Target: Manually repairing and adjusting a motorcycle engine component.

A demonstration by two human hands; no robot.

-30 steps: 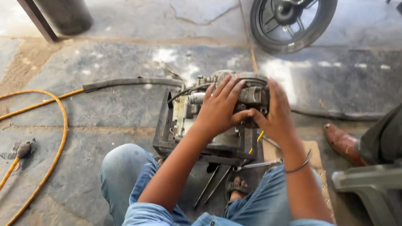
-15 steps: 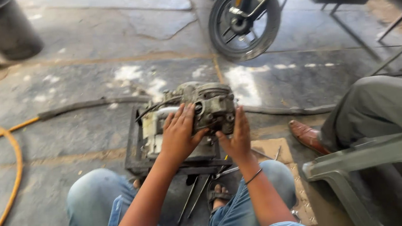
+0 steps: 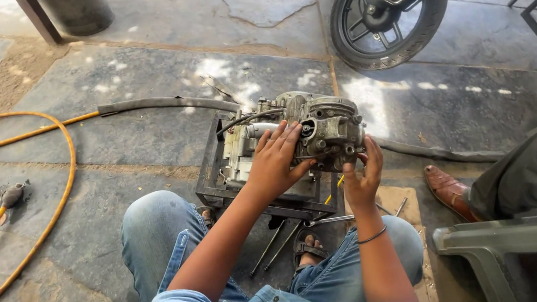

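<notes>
A dirty grey motorcycle engine (image 3: 318, 123) rests on a small black metal stand (image 3: 208, 176) in front of my knees. My left hand (image 3: 276, 160) lies flat on the engine's near side, fingers spread over the casing. My right hand (image 3: 363, 175) grips the engine's lower right corner, thumb and fingers wrapped on the edge. Long metal rods and a tool with a yellow handle (image 3: 335, 190) lie on the ground under the stand, between my feet.
A yellow hose (image 3: 62, 184) loops across the stone floor at left, joined to a grey hose (image 3: 159, 104). A motorcycle wheel (image 3: 387, 21) stands at the back right. Another person's leg and brown shoe (image 3: 446, 189) and a grey plastic chair (image 3: 513, 239) are at right. A dark drum (image 3: 75, 12) stands far left.
The view has swung back to the left and downward. Both hands stay on the engine; my right hand has slid lower on its right corner.
</notes>
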